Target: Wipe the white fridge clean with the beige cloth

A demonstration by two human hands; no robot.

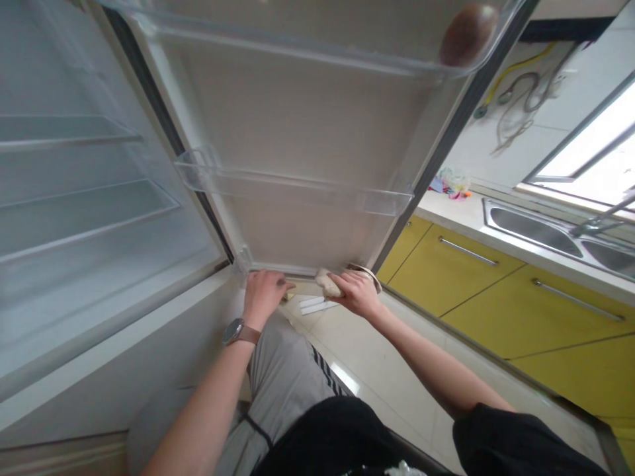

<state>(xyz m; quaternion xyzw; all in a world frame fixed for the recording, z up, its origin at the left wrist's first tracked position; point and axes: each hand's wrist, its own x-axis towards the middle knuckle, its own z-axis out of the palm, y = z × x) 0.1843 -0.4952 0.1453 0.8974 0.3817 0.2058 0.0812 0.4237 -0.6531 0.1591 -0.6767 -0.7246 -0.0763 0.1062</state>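
Note:
The refrigerator door point(317, 125) stands open in front of me, its inner side facing me. My right hand point(358, 291) is closed around a beige cloth point(327, 283) at the door's lower edge, toward the right corner. Some of the cloth sticks out past my knuckles. Near the lower left corner, my left hand point(265, 294) is curled at the door's bottom edge, with the thumb pointing right; its fingertips are hidden. A clear door shelf point(297, 184) spans the door above both hands. A watch point(233, 330) is on my left wrist.
A round brownish object point(469, 36) sits in the upper door shelf. To the left is the refrigerator interior with glass shelves point(84, 215). Yellow cabinets point(476, 277), a counter and a steel sink point(533, 228) line the right. White strips point(315, 304) lie on the tiled floor.

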